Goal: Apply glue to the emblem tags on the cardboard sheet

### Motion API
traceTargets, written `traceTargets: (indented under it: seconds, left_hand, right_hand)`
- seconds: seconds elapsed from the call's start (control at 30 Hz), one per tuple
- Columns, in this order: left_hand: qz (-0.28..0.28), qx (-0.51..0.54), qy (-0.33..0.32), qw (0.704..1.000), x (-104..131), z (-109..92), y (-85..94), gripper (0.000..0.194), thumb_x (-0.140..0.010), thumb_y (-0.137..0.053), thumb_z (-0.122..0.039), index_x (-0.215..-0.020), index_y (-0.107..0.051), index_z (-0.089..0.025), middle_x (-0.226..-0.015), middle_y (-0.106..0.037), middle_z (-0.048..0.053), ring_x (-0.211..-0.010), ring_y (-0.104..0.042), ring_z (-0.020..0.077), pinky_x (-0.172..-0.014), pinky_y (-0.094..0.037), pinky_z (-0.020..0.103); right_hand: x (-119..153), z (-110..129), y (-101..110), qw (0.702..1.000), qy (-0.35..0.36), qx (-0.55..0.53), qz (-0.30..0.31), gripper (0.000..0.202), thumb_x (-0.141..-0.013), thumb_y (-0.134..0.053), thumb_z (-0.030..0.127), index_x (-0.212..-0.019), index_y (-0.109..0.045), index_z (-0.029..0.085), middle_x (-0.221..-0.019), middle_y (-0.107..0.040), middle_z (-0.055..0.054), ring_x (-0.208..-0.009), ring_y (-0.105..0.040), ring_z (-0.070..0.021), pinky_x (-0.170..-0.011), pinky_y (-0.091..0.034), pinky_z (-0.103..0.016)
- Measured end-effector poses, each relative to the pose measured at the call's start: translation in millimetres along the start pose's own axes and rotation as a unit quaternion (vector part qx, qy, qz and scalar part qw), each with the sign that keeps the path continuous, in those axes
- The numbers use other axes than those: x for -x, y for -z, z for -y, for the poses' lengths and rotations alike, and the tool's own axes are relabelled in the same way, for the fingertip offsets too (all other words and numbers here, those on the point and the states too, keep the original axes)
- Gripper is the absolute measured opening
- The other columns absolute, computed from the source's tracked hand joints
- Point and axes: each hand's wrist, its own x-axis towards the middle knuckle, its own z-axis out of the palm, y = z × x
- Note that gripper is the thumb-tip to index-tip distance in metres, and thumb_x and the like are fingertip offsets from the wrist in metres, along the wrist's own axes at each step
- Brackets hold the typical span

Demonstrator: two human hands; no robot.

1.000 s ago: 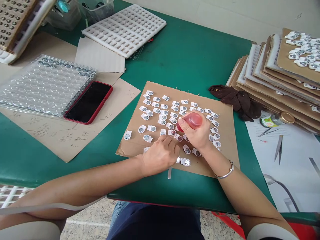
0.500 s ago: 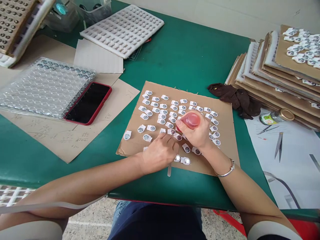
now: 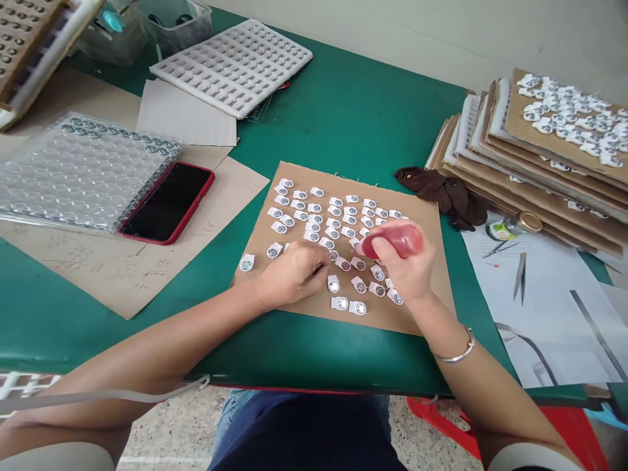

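Observation:
A brown cardboard sheet [image 3: 304, 307] lies in front of me, covered with several small white tabs, each bearing a round silvery disc [image 3: 360, 307]. My right hand [image 3: 411, 268] is wrapped round a translucent red squeeze bottle [image 3: 400, 241], which is tilted over the right part of the sheet with its narrow end to the left. Left of it, my left hand [image 3: 297, 273] rests low over the sheet among the tabs. Its fingers are curled together, and what they pinch, if anything, is hidden from view.
At left are a clear plastic tray [image 3: 88, 176] and a red-cased phone [image 3: 169, 203]. A white slotted tray [image 3: 235, 65] lies behind. On the right stand stacked cardboard and foam sheets [image 3: 490, 157], a dark cloth [image 3: 441, 190], a small jar [image 3: 513, 227] and tweezers [image 3: 521, 278] on paper.
My right hand has moved right with the bottle, now tipped more sideways. My left hand has shifted left, and the pale strip that stuck out beneath it is out of sight.

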Motion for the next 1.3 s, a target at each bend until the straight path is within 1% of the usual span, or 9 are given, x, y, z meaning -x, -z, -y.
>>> traceTargets:
  seconds: [0.07,0.13,0.2,0.37,0.53,0.77,1.07,1.2,1.3]
  left_hand:
    - [-0.006,0.022,0.006,1.0,1.8,2.5,-0.4,0.017,-0.076,-0.044,-0.004,-0.063,-0.048,-0.016,-0.058,-0.05,-0.001,-0.056,-0.046,0.0107,-0.054,-0.034,0.025]
    - [-0.014,0.035,0.008,0.999,3.0,3.5,-0.4,0.017,-0.076,-0.045,-0.005,-0.063,-0.049,-0.016,-0.059,-0.05,-0.001,-0.056,-0.046,0.0106,-0.054,-0.034,0.025]
    - [-0.019,0.045,0.015,0.999,3.5,3.1,0.3,0.016,-0.077,-0.046,-0.006,-0.065,-0.05,-0.015,-0.059,-0.051,-0.001,-0.056,-0.046,0.0104,-0.053,-0.034,0.025]
    - [-0.027,0.055,0.023,0.998,3.8,2.4,0.3,0.013,-0.078,-0.048,-0.007,-0.07,-0.054,-0.015,-0.064,-0.056,0.001,-0.059,-0.05,0.0111,-0.055,-0.036,0.025]
    - [-0.036,0.031,0.015,0.999,4.8,4.6,-2.5,0.013,-0.078,-0.049,-0.007,-0.069,-0.052,-0.016,-0.063,-0.056,0.0,-0.058,-0.049,0.0108,-0.054,-0.035,0.025]
    - [-0.035,0.018,0.003,0.999,5.3,3.6,-3.0,0.016,-0.078,-0.048,-0.007,-0.065,-0.047,-0.016,-0.059,-0.051,-0.002,-0.055,-0.043,0.0095,-0.053,-0.032,0.025]
    - [-0.04,0.004,-0.005,0.999,4.9,3.3,-4.0,0.016,-0.078,-0.046,-0.006,-0.066,-0.048,-0.016,-0.059,-0.052,-0.002,-0.056,-0.045,0.0101,-0.053,-0.032,0.025]
    - [-0.041,0.007,-0.011,0.999,4.8,2.7,-3.7,0.018,-0.078,-0.045,-0.005,-0.064,-0.047,-0.016,-0.057,-0.049,-0.002,-0.054,-0.042,0.0101,-0.052,-0.031,0.025]
    - [-0.038,0.014,-0.007,0.999,4.9,2.6,-3.7,0.017,-0.077,-0.046,-0.005,-0.064,-0.047,-0.016,-0.058,-0.05,-0.002,-0.055,-0.044,0.01,-0.052,-0.032,0.025]
  right_hand:
    - [8.8,-3.5,2.8,0.999,-0.013,-0.008,-0.031,0.029,-0.072,-0.068,0.031,-0.096,-0.056,0.023,-0.086,-0.065,0.0,-0.075,-0.065,-0.016,-0.07,-0.054,-0.034]
    - [14.8,-6.4,2.8,0.999,-0.009,0.016,-0.044,0.035,-0.068,-0.071,0.03,-0.099,-0.057,0.022,-0.088,-0.065,-0.002,-0.083,-0.064,-0.0181,-0.076,-0.053,-0.037]
    - [17.7,-7.4,1.5,0.998,-0.01,0.038,-0.039,0.032,-0.067,-0.072,0.028,-0.096,-0.059,0.021,-0.089,-0.066,-0.003,-0.086,-0.063,-0.0187,-0.078,-0.052,-0.037]
    - [18.6,-6.2,-0.9,0.997,-0.002,0.071,-0.022,0.017,-0.07,-0.068,0.025,-0.086,-0.063,0.021,-0.083,-0.066,-0.002,-0.079,-0.063,-0.0171,-0.073,-0.052,-0.034]
    - [19.7,-7.9,-2.4,0.996,0.011,0.086,-0.02,0.017,-0.07,-0.069,0.025,-0.086,-0.063,0.02,-0.083,-0.067,-0.002,-0.079,-0.063,-0.0169,-0.072,-0.051,-0.034]
    - [19.4,-11.8,-2.5,0.995,0.007,0.098,-0.008,0.018,-0.071,-0.068,0.028,-0.086,-0.063,0.02,-0.085,-0.067,-0.003,-0.08,-0.062,-0.0174,-0.074,-0.051,-0.035]
    - [21.1,-14.7,-4.4,0.995,0.005,0.104,-0.001,0.019,-0.072,-0.069,0.03,-0.088,-0.062,0.021,-0.086,-0.066,-0.002,-0.081,-0.062,-0.0176,-0.075,-0.051,-0.036]
    - [20.4,-15.3,-4.3,0.994,0.025,0.11,0.003,0.02,-0.071,-0.069,0.03,-0.088,-0.062,0.021,-0.086,-0.066,-0.003,-0.081,-0.062,-0.0176,-0.075,-0.051,-0.036]
    - [20.7,-15.6,-3.6,0.992,0.048,0.114,0.011,0.021,-0.071,-0.069,0.028,-0.089,-0.062,0.02,-0.087,-0.066,-0.003,-0.082,-0.062,-0.0179,-0.076,-0.051,-0.036]
